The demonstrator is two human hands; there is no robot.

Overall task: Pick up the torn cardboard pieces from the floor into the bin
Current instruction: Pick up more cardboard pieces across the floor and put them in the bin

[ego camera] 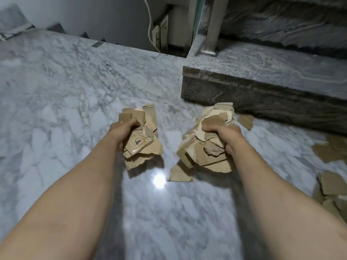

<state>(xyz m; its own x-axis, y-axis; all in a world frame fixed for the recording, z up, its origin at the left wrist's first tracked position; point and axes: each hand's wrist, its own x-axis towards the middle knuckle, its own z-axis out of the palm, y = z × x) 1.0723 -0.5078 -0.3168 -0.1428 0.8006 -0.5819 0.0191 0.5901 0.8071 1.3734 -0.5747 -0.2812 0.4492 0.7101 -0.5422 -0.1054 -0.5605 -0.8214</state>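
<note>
My left hand (122, 131) grips a bundle of torn brown cardboard pieces (141, 141) above the marble floor. A larger bundle of cardboard pieces (206, 147) is gripped by my right hand (224, 135), thumb pressed on top. One loose piece (180, 174) is just below the right bundle, over the floor. More torn pieces lie on the floor at the right edge (330, 182), and one lies by the step (246, 121). No bin is in view.
A grey stone step (262, 76) rises at the right, with a metal post (214, 25) on it. A white cable (150, 25) hangs by the far wall. The glossy marble floor (65, 91) stretches left and ahead.
</note>
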